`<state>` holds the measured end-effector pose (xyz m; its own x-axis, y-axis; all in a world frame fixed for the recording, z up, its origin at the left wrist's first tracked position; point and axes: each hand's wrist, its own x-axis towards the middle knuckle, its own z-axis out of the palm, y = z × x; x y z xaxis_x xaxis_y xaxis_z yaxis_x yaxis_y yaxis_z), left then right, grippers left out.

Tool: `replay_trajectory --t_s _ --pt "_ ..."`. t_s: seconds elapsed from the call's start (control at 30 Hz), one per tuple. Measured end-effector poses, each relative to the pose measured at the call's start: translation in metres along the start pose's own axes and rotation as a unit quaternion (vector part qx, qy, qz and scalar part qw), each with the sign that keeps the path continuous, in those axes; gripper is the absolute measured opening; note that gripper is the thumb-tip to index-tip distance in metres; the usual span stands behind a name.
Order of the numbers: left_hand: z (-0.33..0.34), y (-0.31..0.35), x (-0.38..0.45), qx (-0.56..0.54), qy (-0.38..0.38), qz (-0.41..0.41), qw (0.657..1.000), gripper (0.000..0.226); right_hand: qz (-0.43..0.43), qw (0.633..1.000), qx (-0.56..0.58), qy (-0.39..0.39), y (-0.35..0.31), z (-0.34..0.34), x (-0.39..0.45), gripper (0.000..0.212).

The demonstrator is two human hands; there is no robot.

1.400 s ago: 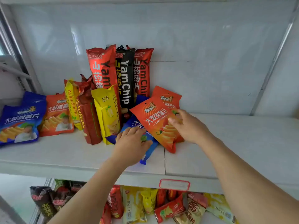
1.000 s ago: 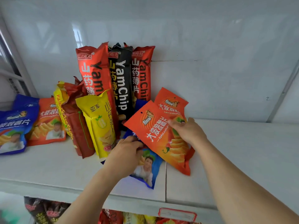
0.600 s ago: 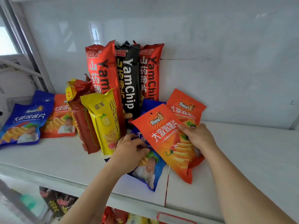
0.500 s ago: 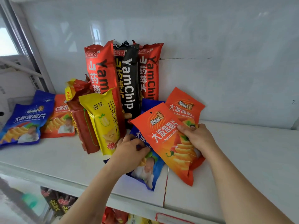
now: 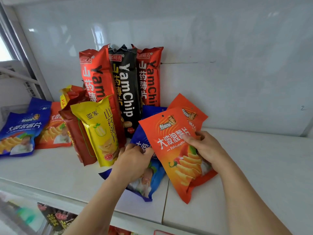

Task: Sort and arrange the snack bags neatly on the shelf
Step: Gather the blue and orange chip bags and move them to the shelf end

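My right hand (image 5: 205, 148) pinches the orange bag (image 5: 177, 150) marked "DaBoLangShu", tilted above the white shelf (image 5: 254, 167). My left hand (image 5: 133, 160) curls its fingers around the blue bag (image 5: 149, 180) lying flat beneath it. Behind, three tall "YamChip" packs stand against the wall: red (image 5: 96, 73), black (image 5: 125, 85), red (image 5: 149, 77). A yellow pack (image 5: 100, 131) leans beside them.

Tall bags (image 5: 124, 85) behind flat bags (image 5: 174, 150)

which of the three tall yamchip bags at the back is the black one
The middle one: the black YamChip bag stands between two red YamChip bags, one at its left and one at its right.
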<state>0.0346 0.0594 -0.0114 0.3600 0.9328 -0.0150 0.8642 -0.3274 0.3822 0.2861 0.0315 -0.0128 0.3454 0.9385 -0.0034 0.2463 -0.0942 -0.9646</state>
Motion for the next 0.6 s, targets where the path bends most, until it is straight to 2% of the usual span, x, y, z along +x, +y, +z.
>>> replay_trajectory --t_s 0.03,0.07,0.13,0.17,0.37,0.47,0.6 --pt "0.0 0.003 0.001 -0.003 -0.002 -0.011 1.0 0.063 0.02 1.0 0.022 -0.004 0.002 0.0 0.002 0.066" --pt "0.001 0.004 0.0 -0.024 0.001 -0.028 0.999 0.054 0.031 0.999 0.04 -0.002 0.004 0.0 0.004 0.058" --pt "0.005 0.008 -0.003 -0.085 0.061 -0.039 0.994 0.014 0.043 0.997 0.068 0.007 0.006 0.0 0.007 0.038" --pt "0.002 0.009 -0.003 -0.084 0.091 -0.051 0.991 0.011 0.047 0.996 0.077 0.015 0.005 0.0 0.008 0.031" --pt "0.006 0.0 0.0 -0.046 0.081 -0.08 0.992 0.041 0.075 0.98 0.137 0.124 0.001 -0.004 0.025 0.025" --pt "0.006 -0.004 0.004 -0.039 0.096 -0.08 0.991 0.055 0.103 0.971 0.108 0.187 0.0 -0.008 0.037 0.034" --pt "0.008 -0.006 0.007 -0.052 0.091 -0.097 0.99 0.081 0.151 0.957 0.157 0.192 0.002 -0.011 0.049 0.04"
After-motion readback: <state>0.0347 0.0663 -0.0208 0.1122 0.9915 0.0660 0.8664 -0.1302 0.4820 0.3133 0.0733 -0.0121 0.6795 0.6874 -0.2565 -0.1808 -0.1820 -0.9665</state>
